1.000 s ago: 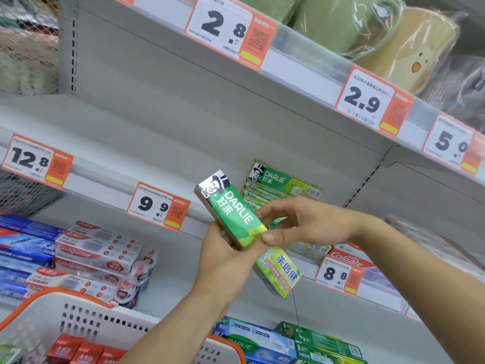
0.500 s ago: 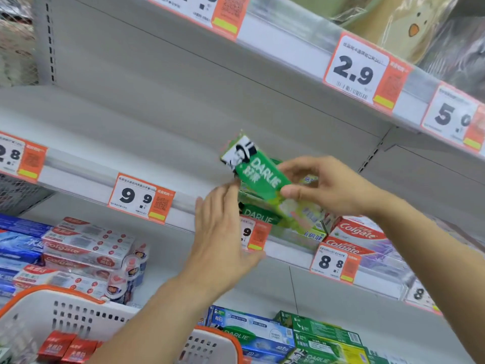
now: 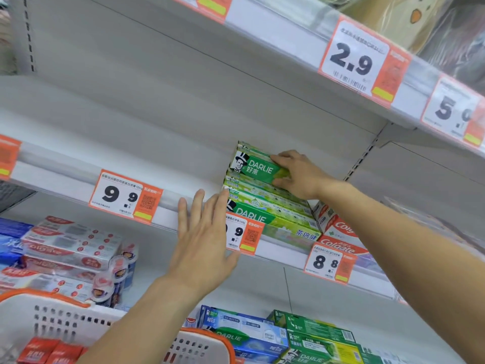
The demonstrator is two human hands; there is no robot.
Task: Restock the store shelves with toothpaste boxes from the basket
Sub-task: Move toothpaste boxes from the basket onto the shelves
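Observation:
A green Darlie toothpaste box point(image 3: 256, 165) lies on top of a stack of green Darlie boxes point(image 3: 267, 206) on the middle shelf point(image 3: 65, 177). My right hand point(image 3: 299, 174) grips the right part of that top box, fingers over its top and thumb side beneath. My left hand point(image 3: 204, 237) is held flat with straight fingers in front of the shelf edge, fingertips at the stack's left end. The white basket with an orange rim point(image 3: 78, 321) sits at the bottom left and holds red boxes point(image 3: 47, 350).
Red Colgate boxes point(image 3: 338, 237) stand right of the stack. Price tags 9.9 point(image 3: 123, 197) and 8.8 point(image 3: 328, 262) hang on the shelf edge. The lower shelf carries Colgate packs point(image 3: 68, 248) on the left and blue and green Darlie boxes point(image 3: 288, 334). An upper shelf point(image 3: 288, 30) overhangs.
My right hand has carried the green box from in front of the shelf up onto the stack. My left hand let go of it and opened flat beside the stack.

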